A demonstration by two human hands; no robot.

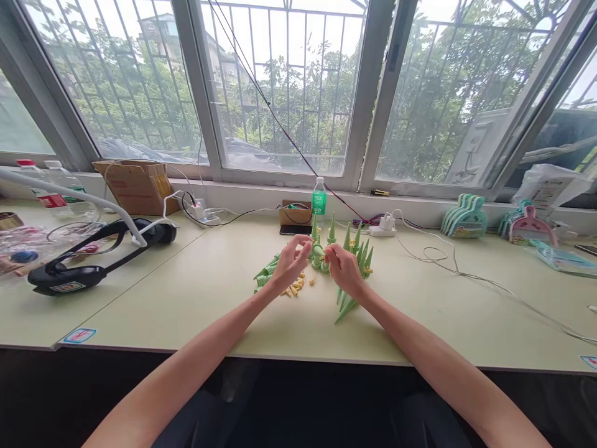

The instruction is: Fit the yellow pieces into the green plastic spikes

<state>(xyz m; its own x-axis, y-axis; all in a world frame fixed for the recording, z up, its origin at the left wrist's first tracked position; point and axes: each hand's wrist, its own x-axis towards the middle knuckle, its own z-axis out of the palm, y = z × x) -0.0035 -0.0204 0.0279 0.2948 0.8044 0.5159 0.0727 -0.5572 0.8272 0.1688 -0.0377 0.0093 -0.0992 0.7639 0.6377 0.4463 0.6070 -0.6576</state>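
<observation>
Above the table, a light green cone-shaped plastic piece (319,250) sits between my two hands. My right hand (344,269) pinches its narrow end between thumb and fingers. My left hand (293,264) is close to its other side, fingers curled towards the thumb; what they hold, if anything, is too small to make out. Behind the hands, several green cones (331,230) stand upright with small yellow parts at them. More pointed green pieces (346,306) lie under my right wrist. Green tube-like pieces (263,275) and a pile of small yellow pegs (293,289) lie by my left hand.
A green-labelled bottle (319,200) and small cardboard box (295,215) stand at the back. On the left are a black headset (84,267) and a carton (135,188). Green dustpan-like items (465,216) and a white cable (494,285) occupy the right.
</observation>
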